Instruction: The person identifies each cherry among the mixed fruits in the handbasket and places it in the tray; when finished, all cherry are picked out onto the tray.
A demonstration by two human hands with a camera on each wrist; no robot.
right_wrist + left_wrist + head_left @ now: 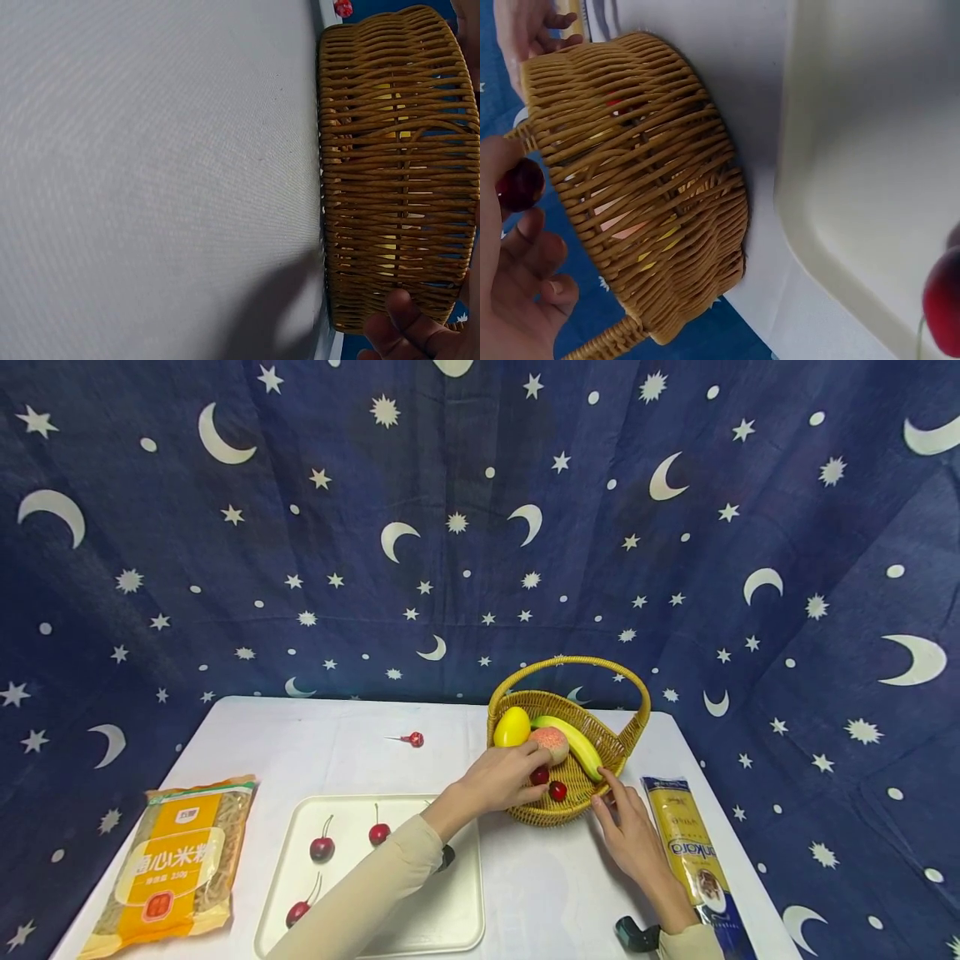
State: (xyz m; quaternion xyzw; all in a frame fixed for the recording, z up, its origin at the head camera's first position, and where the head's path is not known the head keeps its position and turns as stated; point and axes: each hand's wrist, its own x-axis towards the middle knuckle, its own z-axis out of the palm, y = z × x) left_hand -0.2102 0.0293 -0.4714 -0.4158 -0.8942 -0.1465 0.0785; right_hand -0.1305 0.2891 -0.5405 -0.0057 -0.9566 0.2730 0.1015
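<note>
In the head view, a wicker basket [551, 817] with a tall handle holds a yellow lemon-like fruit [512, 727], a banana [583, 750], a peach-like fruit [552, 742] and a dark red cherry [557, 791]. My left hand [501, 777] is over the basket's near left rim. Between its thumb and fingers it pinches another cherry [521, 185], clear in the left wrist view. My right hand [630, 827] grips the basket's right rim, near the banana's tip. Its fingertips [401, 304] touch the outer weave in the right wrist view.
A cream tray [480, 893] with several stemmed cherries [322, 849] lies in front, partly under my left arm. A red lollipop [416, 740] is behind it. An orange food bag [172, 868] lies at left, a blue and yellow packet [686, 843] at right.
</note>
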